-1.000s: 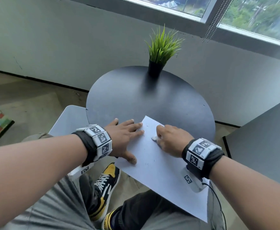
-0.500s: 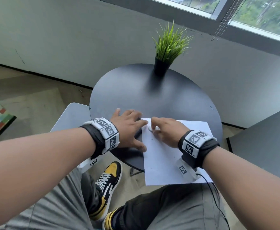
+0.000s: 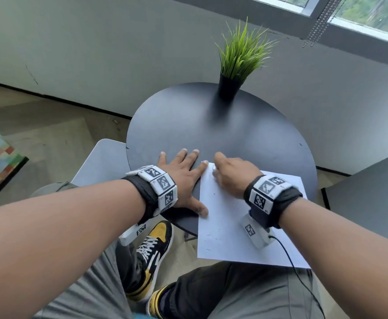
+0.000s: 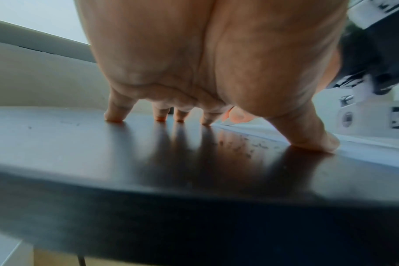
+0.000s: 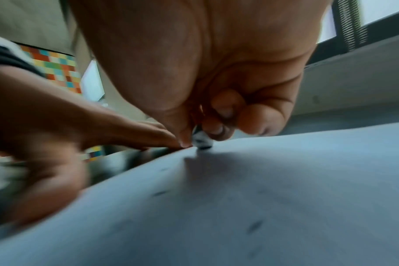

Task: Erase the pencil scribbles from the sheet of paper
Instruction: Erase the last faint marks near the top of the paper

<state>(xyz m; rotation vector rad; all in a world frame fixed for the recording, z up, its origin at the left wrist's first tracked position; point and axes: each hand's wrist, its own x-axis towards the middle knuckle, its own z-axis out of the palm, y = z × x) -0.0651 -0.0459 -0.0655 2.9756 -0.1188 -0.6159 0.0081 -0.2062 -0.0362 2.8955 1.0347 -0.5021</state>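
Note:
A white sheet of paper point(image 3: 232, 224) lies on the near edge of the round black table point(image 3: 211, 125), its near part hanging over my lap. Small pencil marks point(image 3: 208, 236) dot its lower left. My right hand point(image 3: 229, 172) pinches a small white eraser point(image 5: 201, 140) and presses it on the sheet's far left corner. My left hand point(image 3: 183, 176) lies flat with fingers spread on the table; its index fingertip and thumb point(image 4: 307, 136) touch the paper's left edge point(image 4: 251, 126).
A potted green grass plant point(image 3: 239, 63) stands at the table's far side. A white chair point(image 3: 100, 162) is to the left, a second dark table point(image 3: 372, 199) to the right. My knees and a yellow-black sneaker point(image 3: 153, 252) are below.
The sheet has turned from a slanted lie to nearly square with me. Both hands moved farther onto the table, my left hand sliding off the paper to its left edge.

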